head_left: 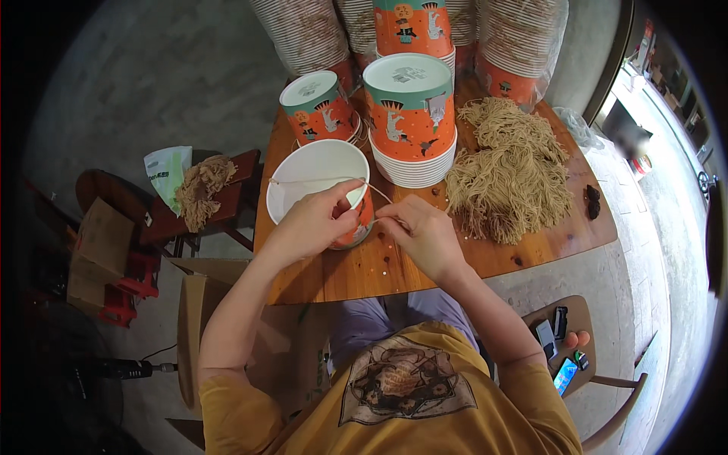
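Note:
An orange paper bucket [288, 199] with a white inside lies tilted at the near left of the table, its mouth facing up toward me. A thin tan cord [307, 180] runs across the mouth and past the right side of the rim. My left hand [315, 225] rests over the bucket's near right side, fingers bent and closed on the cord near the rim. Just right of the bucket, my right hand [425, 236] pinches the cord between thumb and fingertips. The cord's exact path between the fingers is partly hidden.
Upside-down stacks of orange-and-green buckets [412, 121] stand behind on the wooden table [349, 280], with plastic-wrapped stacks [523, 45] farther back. A heap of tan cords [516, 174] lies at right. Left are a stool with more cords [205, 189] and an open carton [193, 318]. Phones lie on a chair [588, 364].

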The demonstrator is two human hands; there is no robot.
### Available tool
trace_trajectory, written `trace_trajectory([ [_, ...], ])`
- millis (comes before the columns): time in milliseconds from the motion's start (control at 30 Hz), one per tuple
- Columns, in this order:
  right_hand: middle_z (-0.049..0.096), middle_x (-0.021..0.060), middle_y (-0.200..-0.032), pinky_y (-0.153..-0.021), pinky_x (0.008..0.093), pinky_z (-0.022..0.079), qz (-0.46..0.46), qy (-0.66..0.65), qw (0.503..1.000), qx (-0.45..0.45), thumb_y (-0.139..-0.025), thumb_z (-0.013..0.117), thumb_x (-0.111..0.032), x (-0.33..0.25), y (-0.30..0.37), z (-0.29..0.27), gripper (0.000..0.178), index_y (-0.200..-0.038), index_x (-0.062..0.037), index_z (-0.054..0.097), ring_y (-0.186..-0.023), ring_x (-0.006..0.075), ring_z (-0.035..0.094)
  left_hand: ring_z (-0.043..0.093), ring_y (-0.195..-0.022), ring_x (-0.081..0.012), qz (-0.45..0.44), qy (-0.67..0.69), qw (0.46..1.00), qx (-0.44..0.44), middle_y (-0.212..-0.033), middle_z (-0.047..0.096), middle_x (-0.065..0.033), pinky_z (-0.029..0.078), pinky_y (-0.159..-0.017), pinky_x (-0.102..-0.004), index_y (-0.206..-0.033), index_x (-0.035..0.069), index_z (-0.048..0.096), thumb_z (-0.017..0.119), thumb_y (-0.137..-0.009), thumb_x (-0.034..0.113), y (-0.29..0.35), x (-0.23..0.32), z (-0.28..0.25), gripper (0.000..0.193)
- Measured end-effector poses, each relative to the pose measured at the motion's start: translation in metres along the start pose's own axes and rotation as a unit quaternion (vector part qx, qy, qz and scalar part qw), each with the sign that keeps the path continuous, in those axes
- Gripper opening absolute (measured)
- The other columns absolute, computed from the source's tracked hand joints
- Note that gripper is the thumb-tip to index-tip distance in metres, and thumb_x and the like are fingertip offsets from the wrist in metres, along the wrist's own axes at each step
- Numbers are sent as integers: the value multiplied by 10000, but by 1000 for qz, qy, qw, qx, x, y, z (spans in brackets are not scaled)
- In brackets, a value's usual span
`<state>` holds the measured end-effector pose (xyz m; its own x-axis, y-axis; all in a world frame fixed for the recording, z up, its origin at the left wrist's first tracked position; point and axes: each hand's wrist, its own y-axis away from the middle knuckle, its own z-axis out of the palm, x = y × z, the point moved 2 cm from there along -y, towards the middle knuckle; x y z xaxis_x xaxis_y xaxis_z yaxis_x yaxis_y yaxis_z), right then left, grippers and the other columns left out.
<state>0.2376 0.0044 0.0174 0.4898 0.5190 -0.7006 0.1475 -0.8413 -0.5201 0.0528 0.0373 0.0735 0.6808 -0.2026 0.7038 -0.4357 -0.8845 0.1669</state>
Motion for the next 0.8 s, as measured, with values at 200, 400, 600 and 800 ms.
trace_trajectory([
  [200,633,81,-797,-608,296,486,47,-1,998,36,-806,666,-119,-4,-6,1,120,-899,-51,633,-658,197,608,576,-775,-120,12,107,994,-5,-879,617,-72,487,-699,-256,-1340,54,458,527,-846,109,6,-14,0,502],
  [400,632,101,-741,-581,368,494,86,-63,994,26,-816,624,-145,0,-7,23,113,-909,-94,588,-659,274,633,518,-858,-85,-48,141,988,-30,-976,557,-23,447,-780,-230,-1344,48,463,513,-818,55,14,-4,-6,528],
  [600,641,101,-748,-566,373,492,83,-60,993,66,-791,637,-125,-3,-6,31,144,-912,-91,565,-653,275,640,548,-794,-96,-26,151,988,-33,-906,529,-38,495,-723,-236,-1336,48,468,526,-865,93,14,-8,-5,478],
  [800,649,91,-758,-571,381,499,105,-62,991,45,-785,629,-117,-3,-9,31,155,-902,-85,532,-667,282,650,543,-786,-94,-40,171,984,-33,-908,524,-35,496,-726,-235,-1338,44,466,526,-862,95,12,-11,-4,482],
])
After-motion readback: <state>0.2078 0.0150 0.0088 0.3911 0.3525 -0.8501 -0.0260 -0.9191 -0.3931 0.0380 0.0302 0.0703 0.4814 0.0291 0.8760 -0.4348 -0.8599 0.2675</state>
